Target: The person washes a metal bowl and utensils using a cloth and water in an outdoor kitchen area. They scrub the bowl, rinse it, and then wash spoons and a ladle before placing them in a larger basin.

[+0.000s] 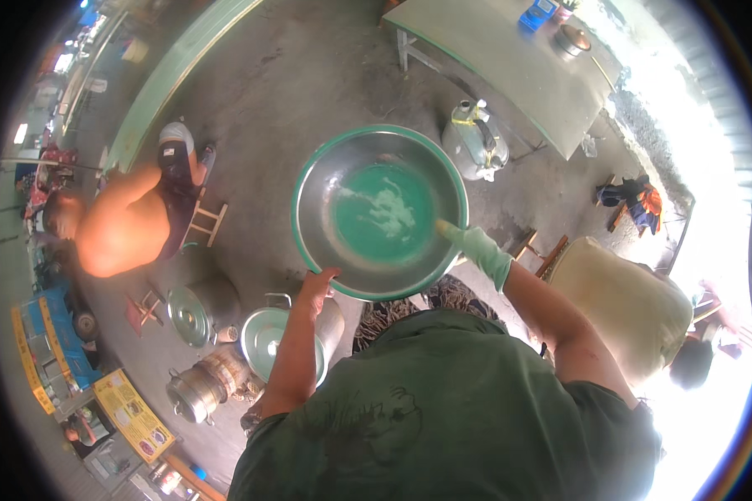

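Note:
A large metal basin (382, 150) with a green rim is in front of my body. Its bottom looks green inside, with a whitish smear or reflection across it. My bare left hand (319, 288) grips the rim at the near left, thumb on top, the other fingers mostly hidden. On the near right, my right hand (476, 247) wears a pale green glove and holds the rim. One yellowish glove tip reaches over the edge into the basin; the remaining fingers are hidden.
Left of me stand lidded metal pots (191, 316) and a stacked steamer (213, 382). A person (125, 219) sits on a wooden stool farther left. Beyond the basin are a tied, bulging plastic container (476, 141) and a table (501, 69). A covered bulky object (620, 307) is at right.

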Available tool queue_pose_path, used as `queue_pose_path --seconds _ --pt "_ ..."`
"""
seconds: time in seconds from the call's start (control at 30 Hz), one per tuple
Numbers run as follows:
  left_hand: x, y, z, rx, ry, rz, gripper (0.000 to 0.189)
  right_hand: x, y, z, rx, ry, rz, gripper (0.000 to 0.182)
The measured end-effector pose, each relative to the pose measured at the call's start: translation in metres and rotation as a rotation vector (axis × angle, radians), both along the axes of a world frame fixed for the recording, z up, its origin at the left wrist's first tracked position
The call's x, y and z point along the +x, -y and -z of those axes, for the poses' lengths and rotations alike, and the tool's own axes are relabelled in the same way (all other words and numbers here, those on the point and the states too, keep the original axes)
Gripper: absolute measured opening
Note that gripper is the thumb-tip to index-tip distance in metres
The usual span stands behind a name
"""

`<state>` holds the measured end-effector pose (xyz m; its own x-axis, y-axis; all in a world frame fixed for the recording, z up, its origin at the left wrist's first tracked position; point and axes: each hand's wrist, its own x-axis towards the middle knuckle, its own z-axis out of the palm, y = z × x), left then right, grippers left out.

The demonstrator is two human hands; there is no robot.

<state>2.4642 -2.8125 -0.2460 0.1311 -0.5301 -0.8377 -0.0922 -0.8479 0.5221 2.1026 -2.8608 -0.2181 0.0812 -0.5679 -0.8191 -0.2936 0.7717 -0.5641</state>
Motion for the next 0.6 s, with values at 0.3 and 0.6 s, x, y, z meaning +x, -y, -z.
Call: queue_pose_path --seconds 0.3,0.6 --pt "0.013 0.197 0.086 0.027 -0.051 -0.231 0.019 -0.068 0.136 0.068 0.150 -0.117 0.268 0.057" --pt "0.001 0.376 0.206 0.101 -0.011 -0.246 0.024 -0.153 0.201 0.213 0.175 -0.900 -0.275 0.062"
